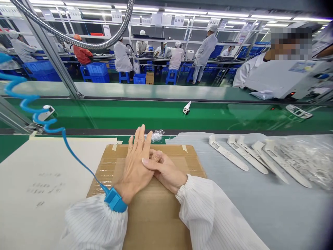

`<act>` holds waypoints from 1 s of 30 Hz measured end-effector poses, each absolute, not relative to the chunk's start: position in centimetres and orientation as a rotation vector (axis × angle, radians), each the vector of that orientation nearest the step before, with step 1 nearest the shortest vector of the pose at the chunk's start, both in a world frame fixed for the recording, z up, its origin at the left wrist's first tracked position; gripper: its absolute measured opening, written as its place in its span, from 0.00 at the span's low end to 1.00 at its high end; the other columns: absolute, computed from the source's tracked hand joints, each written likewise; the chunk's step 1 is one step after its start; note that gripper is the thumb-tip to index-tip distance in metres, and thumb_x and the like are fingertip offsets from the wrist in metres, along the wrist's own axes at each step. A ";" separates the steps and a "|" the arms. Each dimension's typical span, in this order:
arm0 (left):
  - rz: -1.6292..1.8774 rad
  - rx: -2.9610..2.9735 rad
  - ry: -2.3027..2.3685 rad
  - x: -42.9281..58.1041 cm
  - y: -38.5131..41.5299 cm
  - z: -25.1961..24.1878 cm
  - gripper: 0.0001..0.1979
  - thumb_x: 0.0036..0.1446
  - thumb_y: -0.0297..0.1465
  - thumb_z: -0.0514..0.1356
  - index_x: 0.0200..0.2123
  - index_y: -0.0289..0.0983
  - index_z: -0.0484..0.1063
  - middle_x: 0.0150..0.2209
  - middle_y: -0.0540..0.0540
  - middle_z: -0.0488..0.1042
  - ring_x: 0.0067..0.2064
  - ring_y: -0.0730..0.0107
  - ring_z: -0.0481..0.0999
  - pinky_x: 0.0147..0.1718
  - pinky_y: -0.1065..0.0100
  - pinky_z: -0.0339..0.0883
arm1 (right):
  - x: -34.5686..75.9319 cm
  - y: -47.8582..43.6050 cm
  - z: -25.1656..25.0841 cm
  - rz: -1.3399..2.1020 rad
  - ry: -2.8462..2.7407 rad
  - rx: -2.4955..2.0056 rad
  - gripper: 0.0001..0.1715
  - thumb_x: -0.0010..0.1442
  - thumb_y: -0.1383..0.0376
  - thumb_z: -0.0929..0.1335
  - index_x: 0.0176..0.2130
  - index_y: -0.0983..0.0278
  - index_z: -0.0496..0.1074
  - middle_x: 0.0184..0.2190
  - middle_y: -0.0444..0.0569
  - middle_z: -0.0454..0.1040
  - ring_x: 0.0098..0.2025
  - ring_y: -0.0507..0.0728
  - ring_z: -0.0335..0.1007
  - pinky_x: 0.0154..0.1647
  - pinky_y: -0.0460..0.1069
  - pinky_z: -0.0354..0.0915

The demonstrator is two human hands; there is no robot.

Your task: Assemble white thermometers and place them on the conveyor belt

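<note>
My left hand (138, 161) is held back side up over a brown cardboard sheet (158, 222), its fingers stretched out and slightly apart. A blue wrist strap (116, 200) with a coiled blue cord (78, 158) sits around that wrist. My right hand (166, 171) grips the thumb side of my left hand, its thumb lying across the back near the left thumb. No part or tool shows in either hand; the space between the palms is hidden. Just beyond my fingertips lies a crumpled clear plastic piece (157, 135).
At right, several white plastic parts (229, 152) lie on grey foam sheeting (234, 208) beside a clear bag of small parts (307, 156). A green conveyor belt (130, 114) carries a small white part (186, 108). A metal hose (104, 45) hangs overhead. People work beyond.
</note>
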State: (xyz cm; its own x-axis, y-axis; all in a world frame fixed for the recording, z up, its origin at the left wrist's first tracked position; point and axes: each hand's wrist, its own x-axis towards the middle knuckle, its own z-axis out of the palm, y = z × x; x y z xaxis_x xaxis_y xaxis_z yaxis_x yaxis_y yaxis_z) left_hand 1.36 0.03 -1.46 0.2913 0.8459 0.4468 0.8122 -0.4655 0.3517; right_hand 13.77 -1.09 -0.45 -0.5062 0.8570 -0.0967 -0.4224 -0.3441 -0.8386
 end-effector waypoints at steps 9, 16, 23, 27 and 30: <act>0.918 2.452 1.592 1.6 -0.3 -0.8 0.30 0.70 0.39 0.47 0.70 0.39 0.45 0.74 0.40 0.35 0.74 0.57 0.32 0.70 0.43 0.37 | 13.9 -1.2 -0.3 1.944 -0.977 -0.719 0.25 0.52 0.60 0.78 0.49 0.62 0.76 0.47 0.50 0.80 0.51 0.57 0.75 0.62 0.55 0.62; 0.958 2.479 1.578 1.7 -0.4 -0.7 0.31 0.69 0.38 0.49 0.70 0.41 0.44 0.74 0.41 0.34 0.74 0.57 0.32 0.70 0.43 0.38 | 13.9 -1.4 0.0 1.935 -0.958 -0.697 0.26 0.50 0.60 0.78 0.49 0.61 0.76 0.48 0.50 0.79 0.51 0.58 0.75 0.62 0.56 0.62; 0.974 2.440 1.617 1.5 -0.1 -0.9 0.28 0.70 0.39 0.47 0.69 0.37 0.48 0.74 0.36 0.37 0.74 0.54 0.35 0.69 0.41 0.39 | 14.3 -0.9 -0.2 1.853 -0.839 -0.724 0.28 0.47 0.65 0.79 0.48 0.60 0.75 0.43 0.46 0.78 0.51 0.58 0.72 0.60 0.56 0.61; 0.984 2.448 1.608 1.4 -0.1 -1.1 0.28 0.70 0.37 0.47 0.70 0.38 0.47 0.74 0.37 0.37 0.74 0.54 0.34 0.69 0.41 0.39 | 14.4 -0.7 -0.6 1.842 -0.843 -0.739 0.25 0.48 0.63 0.79 0.47 0.60 0.76 0.42 0.46 0.77 0.50 0.57 0.71 0.58 0.55 0.61; 0.981 2.466 1.604 1.4 -0.1 -1.2 0.29 0.69 0.34 0.48 0.70 0.38 0.46 0.74 0.38 0.35 0.74 0.55 0.33 0.69 0.41 0.39 | 14.4 -0.7 -0.6 1.827 -0.839 -0.755 0.22 0.48 0.63 0.79 0.44 0.59 0.77 0.41 0.46 0.77 0.49 0.57 0.72 0.56 0.54 0.63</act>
State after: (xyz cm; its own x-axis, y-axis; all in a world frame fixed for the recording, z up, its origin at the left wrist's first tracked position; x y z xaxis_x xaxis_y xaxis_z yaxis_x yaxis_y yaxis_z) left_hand 1.41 -0.07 -1.19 0.2650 0.8353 0.4817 0.8094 -0.4642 0.3597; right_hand 14.37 -0.71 -0.57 -0.3541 0.9254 -0.1347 -0.5006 -0.3093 -0.8085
